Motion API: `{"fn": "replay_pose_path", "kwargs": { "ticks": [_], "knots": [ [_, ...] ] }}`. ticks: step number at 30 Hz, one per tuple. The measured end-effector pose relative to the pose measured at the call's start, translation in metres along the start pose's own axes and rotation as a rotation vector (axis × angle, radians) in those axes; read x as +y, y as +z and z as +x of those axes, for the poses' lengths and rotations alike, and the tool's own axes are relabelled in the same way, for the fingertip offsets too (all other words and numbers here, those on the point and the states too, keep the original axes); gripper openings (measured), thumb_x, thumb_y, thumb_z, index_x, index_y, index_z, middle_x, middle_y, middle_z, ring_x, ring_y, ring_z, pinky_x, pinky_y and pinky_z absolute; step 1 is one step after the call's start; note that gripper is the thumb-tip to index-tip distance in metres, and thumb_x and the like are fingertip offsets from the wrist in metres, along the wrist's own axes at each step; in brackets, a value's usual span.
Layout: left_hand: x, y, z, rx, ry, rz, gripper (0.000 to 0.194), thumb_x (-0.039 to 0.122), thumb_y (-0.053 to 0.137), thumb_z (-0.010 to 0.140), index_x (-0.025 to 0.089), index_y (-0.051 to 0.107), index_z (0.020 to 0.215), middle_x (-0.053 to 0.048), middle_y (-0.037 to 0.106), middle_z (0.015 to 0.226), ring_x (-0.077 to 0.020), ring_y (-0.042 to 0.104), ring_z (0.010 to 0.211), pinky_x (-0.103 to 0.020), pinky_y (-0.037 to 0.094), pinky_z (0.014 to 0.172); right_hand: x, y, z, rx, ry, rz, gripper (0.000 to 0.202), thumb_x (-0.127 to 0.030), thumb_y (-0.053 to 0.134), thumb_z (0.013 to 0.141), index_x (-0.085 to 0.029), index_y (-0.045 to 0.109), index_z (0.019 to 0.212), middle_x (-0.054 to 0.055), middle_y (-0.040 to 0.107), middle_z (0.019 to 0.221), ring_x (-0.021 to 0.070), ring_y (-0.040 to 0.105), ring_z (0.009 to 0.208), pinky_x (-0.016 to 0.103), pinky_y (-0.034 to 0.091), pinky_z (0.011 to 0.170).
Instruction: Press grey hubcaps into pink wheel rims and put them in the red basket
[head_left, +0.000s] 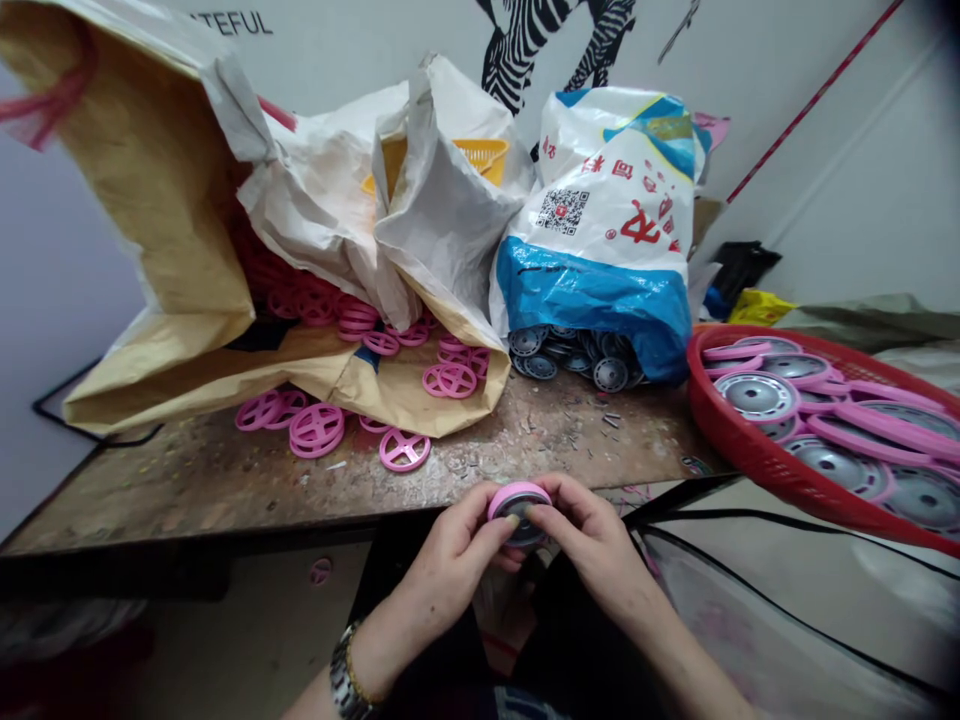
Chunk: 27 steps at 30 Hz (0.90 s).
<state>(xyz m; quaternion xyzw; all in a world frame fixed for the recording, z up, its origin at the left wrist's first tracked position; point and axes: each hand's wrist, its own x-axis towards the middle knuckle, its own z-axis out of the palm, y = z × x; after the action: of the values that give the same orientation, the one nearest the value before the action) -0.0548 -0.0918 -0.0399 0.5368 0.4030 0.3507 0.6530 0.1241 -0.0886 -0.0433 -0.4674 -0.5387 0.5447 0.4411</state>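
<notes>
Between my two hands, just off the bench's front edge, is a small toy wheel point(519, 497) with a pink rim and a grey hubcap face. My left hand point(463, 545) grips it from the left, thumb pressed on the grey face. From the right, my right hand point(589, 535) holds the same wheel, its thumb also on the face. Fingers of both hands curl behind the wheel and are partly hidden. Loose pink spoked wheel rims point(405, 450) lie on the bench ahead of my left hand.
A paper-lined sack point(187, 375) spills pink rims on the left. Grey hubcaps point(611, 373) show at the mouth of a blue and white sack point(592, 290). At right, a red basket point(712, 420) holds assembled wheels. Small metal bits point(611, 420) lie on the wooden bench point(225, 490).
</notes>
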Motion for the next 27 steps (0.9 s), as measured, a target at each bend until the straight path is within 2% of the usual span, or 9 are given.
{"fn": "replay_pose_path", "kwargs": {
  "ticks": [2, 6, 9, 13, 15, 17, 20, 23, 27],
  "knots": [
    [-0.001, 0.001, 0.000, 0.011, 0.061, 0.105, 0.027, 0.041, 0.051, 0.098, 0.018, 0.062, 0.108, -0.004, 0.062, 0.098, -0.0179, 0.065, 0.085, -0.027, 0.058, 0.070, 0.000, 0.001, -0.003, 0.002, -0.023, -0.035, 0.017, -0.037, 0.065, 0.089, -0.020, 0.068, 0.091, -0.001, 0.065, 0.084, 0.0152, 0.059, 0.081, 0.024, 0.045, 0.075],
    [-0.005, 0.007, 0.000, 0.122, 0.213, 0.338, 0.030, 0.040, 0.046, 0.101, 0.017, 0.062, 0.090, -0.001, 0.057, 0.079, -0.0142, 0.057, 0.072, -0.023, 0.050, 0.064, 0.001, 0.005, -0.009, 0.065, -0.128, -0.157, 0.015, -0.032, 0.061, 0.091, -0.020, 0.065, 0.084, -0.002, 0.060, 0.076, 0.0134, 0.055, 0.073, 0.023, 0.042, 0.068],
    [-0.009, 0.012, 0.003, 0.174, 0.218, 0.356, 0.031, 0.041, 0.045, 0.101, 0.017, 0.059, 0.087, 0.000, 0.056, 0.073, -0.0124, 0.056, 0.061, -0.022, 0.047, 0.059, 0.005, 0.006, -0.011, 0.117, -0.151, -0.177, 0.019, -0.032, 0.059, 0.092, -0.020, 0.062, 0.078, -0.003, 0.057, 0.071, 0.0127, 0.051, 0.068, 0.023, 0.040, 0.064],
    [-0.010, 0.013, 0.006, 0.110, 0.081, 0.234, 0.034, 0.046, 0.043, 0.101, 0.017, 0.060, 0.099, 0.000, 0.059, 0.077, -0.0138, 0.061, 0.058, -0.023, 0.050, 0.051, 0.012, 0.004, -0.006, 0.097, -0.052, -0.074, 0.022, -0.038, 0.060, 0.090, -0.019, 0.062, 0.080, -0.002, 0.057, 0.071, 0.0137, 0.053, 0.069, 0.024, 0.041, 0.065],
    [-0.007, 0.012, 0.006, 0.043, 0.058, 0.236, 0.030, 0.042, 0.049, 0.098, 0.019, 0.060, 0.113, -0.002, 0.063, 0.090, -0.0152, 0.065, 0.067, -0.024, 0.055, 0.058, 0.013, 0.001, -0.002, 0.096, -0.003, -0.013, 0.023, -0.040, 0.062, 0.088, -0.018, 0.063, 0.081, -0.001, 0.059, 0.073, 0.0141, 0.053, 0.070, 0.024, 0.042, 0.065],
    [-0.006, 0.010, 0.007, 0.005, 0.040, 0.240, 0.036, 0.036, 0.054, 0.096, 0.022, 0.055, 0.129, -0.003, 0.065, 0.097, -0.0161, 0.066, 0.073, -0.025, 0.057, 0.064, 0.009, -0.001, 0.000, 0.121, 0.018, 0.029, 0.024, -0.041, 0.065, 0.085, -0.018, 0.063, 0.081, -0.002, 0.058, 0.072, 0.0139, 0.052, 0.069, 0.024, 0.042, 0.065],
    [-0.007, 0.007, 0.006, 0.024, 0.023, 0.216, 0.046, 0.035, 0.054, 0.096, 0.021, 0.048, 0.139, -0.003, 0.068, 0.093, -0.0170, 0.067, 0.071, -0.027, 0.058, 0.066, -0.004, -0.001, -0.001, 0.110, 0.026, 0.070, 0.020, -0.038, 0.065, 0.082, -0.019, 0.062, 0.081, -0.002, 0.059, 0.073, 0.0141, 0.053, 0.070, 0.024, 0.043, 0.066],
    [-0.012, 0.006, 0.005, 0.059, 0.066, 0.220, 0.049, 0.039, 0.056, 0.095, 0.021, 0.049, 0.140, -0.006, 0.070, 0.099, -0.0175, 0.067, 0.072, -0.026, 0.057, 0.065, -0.016, 0.002, -0.008, 0.078, 0.011, 0.046, 0.011, -0.028, 0.063, 0.081, -0.019, 0.064, 0.088, -0.001, 0.063, 0.079, 0.0149, 0.056, 0.076, 0.025, 0.045, 0.071],
    [-0.018, 0.008, 0.005, 0.083, 0.107, 0.231, 0.053, 0.043, 0.054, 0.096, 0.021, 0.048, 0.143, -0.003, 0.071, 0.085, -0.0180, 0.066, 0.068, -0.026, 0.056, 0.065, -0.020, 0.005, -0.016, 0.163, -0.045, -0.024, 0.007, -0.021, 0.058, 0.081, -0.020, 0.064, 0.085, -0.002, 0.063, 0.077, 0.0141, 0.056, 0.073, 0.024, 0.044, 0.069]
  ]
}}
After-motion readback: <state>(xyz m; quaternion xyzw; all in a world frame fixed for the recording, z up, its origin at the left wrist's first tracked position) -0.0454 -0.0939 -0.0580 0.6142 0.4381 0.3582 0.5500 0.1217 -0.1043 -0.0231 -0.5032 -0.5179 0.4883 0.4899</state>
